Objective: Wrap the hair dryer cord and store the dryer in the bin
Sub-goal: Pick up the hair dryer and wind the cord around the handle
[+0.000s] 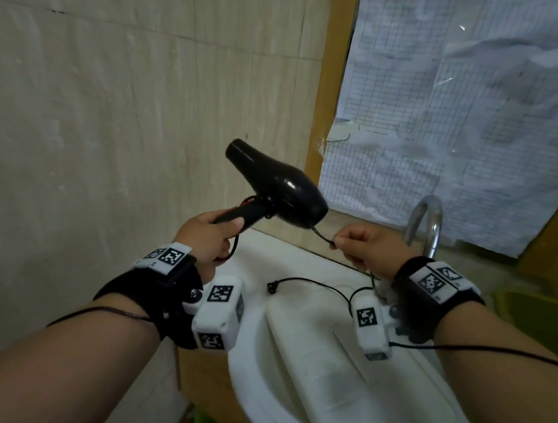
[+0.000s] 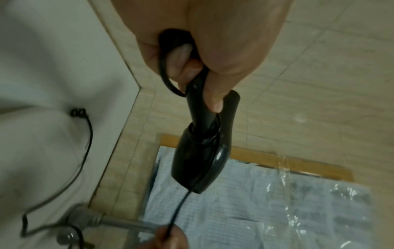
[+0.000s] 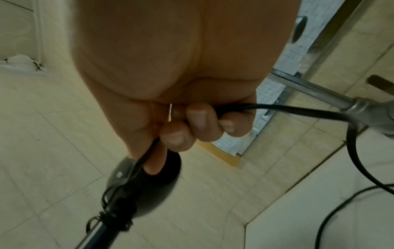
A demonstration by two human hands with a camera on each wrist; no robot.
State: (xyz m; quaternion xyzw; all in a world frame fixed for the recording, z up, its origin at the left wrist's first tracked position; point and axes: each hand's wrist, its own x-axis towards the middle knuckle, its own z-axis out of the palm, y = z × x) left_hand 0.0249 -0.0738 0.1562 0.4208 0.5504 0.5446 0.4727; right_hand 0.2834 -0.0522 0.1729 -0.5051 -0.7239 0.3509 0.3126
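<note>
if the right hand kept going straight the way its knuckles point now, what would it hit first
Most likely the hair dryer: the right hand, pinching the cord, points left toward the dryer's rear end, which the left hand holds up by the handle. Depth is unclear, so it might slip just below.

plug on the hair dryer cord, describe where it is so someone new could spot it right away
Find the white sink below the two hands. The plug lies on its rim, between the wrists, at the free end of the thin black cord. It is the one small black block lying on the white surface.
</note>
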